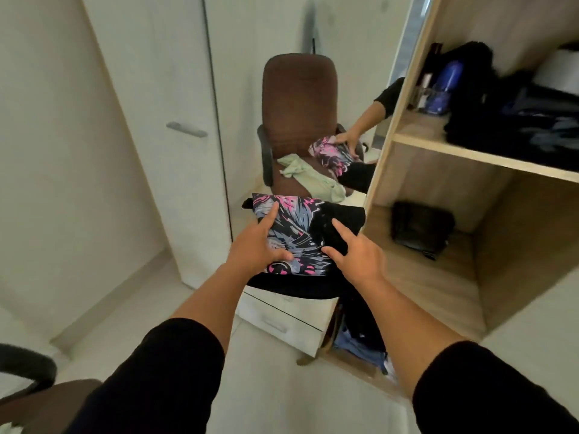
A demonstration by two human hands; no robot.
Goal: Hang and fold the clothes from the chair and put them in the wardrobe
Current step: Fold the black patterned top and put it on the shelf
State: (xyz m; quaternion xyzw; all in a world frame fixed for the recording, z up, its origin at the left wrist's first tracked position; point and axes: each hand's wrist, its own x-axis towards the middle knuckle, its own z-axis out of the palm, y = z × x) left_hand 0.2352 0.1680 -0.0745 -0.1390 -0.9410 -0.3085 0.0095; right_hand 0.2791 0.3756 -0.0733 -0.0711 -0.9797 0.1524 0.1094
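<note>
Here left hand [258, 245] and right hand [357, 253] clamp a folded black, pink-patterned garment [308, 233] near the open wardrobe [438, 158]; thumbs on top.

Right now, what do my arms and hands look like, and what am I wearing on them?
Both arms wear black sleeves pushed up above the forearms, left sleeve and right sleeve. The forearms are bare below them. The left hand and right hand are bare too: no gloves, rings, watch or bracelets visible.
</note>
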